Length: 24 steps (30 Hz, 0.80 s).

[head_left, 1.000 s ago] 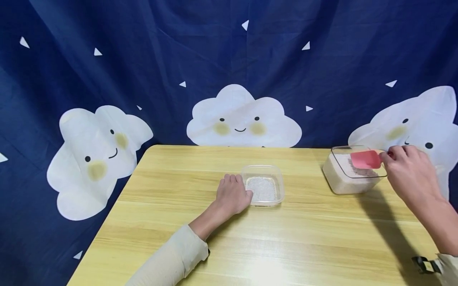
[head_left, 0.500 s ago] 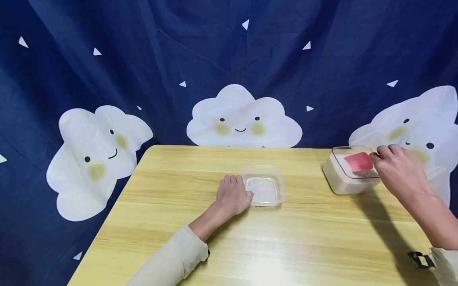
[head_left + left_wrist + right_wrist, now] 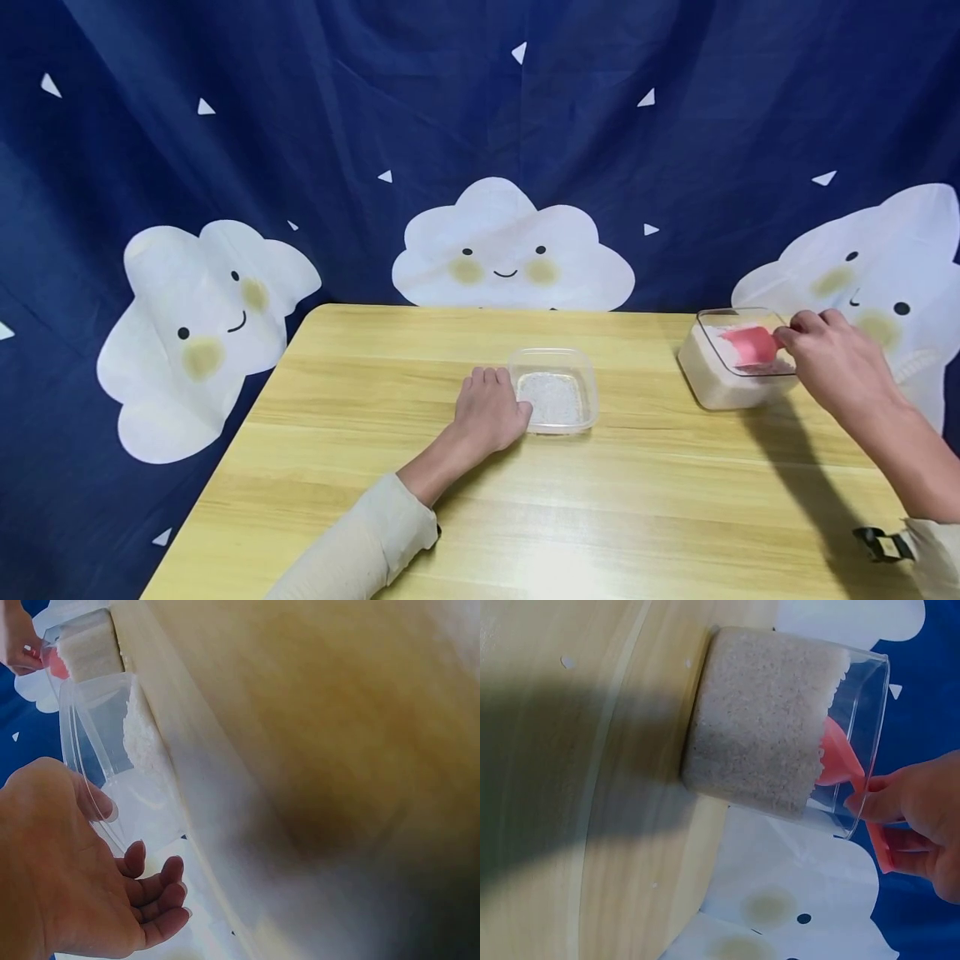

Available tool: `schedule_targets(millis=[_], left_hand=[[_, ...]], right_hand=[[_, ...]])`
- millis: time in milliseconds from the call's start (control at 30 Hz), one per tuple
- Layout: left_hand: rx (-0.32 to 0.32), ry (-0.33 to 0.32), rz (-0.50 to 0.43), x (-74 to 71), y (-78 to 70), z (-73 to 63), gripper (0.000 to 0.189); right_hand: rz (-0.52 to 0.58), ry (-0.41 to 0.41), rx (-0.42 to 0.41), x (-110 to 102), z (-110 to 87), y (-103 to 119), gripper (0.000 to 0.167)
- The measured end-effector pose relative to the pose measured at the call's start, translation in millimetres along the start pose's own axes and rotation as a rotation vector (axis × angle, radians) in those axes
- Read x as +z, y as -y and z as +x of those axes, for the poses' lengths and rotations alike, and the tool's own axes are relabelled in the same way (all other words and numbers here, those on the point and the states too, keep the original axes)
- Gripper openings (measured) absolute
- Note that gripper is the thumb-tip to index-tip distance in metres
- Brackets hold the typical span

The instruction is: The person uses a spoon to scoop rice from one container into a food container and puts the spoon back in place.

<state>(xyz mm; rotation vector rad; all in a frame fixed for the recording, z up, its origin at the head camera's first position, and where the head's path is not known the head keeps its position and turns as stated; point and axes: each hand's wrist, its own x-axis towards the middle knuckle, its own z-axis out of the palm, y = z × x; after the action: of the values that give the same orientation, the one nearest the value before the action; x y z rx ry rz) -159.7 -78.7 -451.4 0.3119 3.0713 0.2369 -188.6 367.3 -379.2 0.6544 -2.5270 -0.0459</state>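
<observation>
At the table's middle stands a low clear plastic container [image 3: 587, 379] with a layer of white rice [image 3: 550, 398] on its bottom. My left hand [image 3: 487, 410] holds its left side; in the left wrist view the thumb [image 3: 96, 801] lies at the rim and the other fingers bend loosely outside. To the right, a taller clear container [image 3: 866, 697] is mostly full of rice [image 3: 754, 724]. My right hand [image 3: 840, 358] grips the handle of a red scoop [image 3: 752, 345] over that container's right rim. The scoop's front end dips into the rice and is partly hidden.
Both containers stand on a wooden table [image 3: 360, 400], the taller one near its back edge. A dark blue curtain [image 3: 337, 125] with smiling clouds hangs right behind. A few loose grains [image 3: 568, 662] lie on the tabletop.
My right hand has moved slightly left and brought the scoop lower into the rice, its bowl now turned differently. My left hand and the low container have stayed in place.
</observation>
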Motion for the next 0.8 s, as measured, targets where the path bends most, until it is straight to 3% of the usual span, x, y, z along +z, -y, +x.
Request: schedule_targets(millis=[333, 800], left_hand=[[0.004, -0.003, -0.002, 0.8, 0.2, -0.1, 0.036], [-0.010, 0.005, 0.011, 2.4, -0.9, 0.1, 0.041]], right_hand=[[0.150, -0.121, -0.028, 10, -9.4, -7, 0.016], [0.149, 0.042, 0.161, -2, -5.4, 0, 0.016]])
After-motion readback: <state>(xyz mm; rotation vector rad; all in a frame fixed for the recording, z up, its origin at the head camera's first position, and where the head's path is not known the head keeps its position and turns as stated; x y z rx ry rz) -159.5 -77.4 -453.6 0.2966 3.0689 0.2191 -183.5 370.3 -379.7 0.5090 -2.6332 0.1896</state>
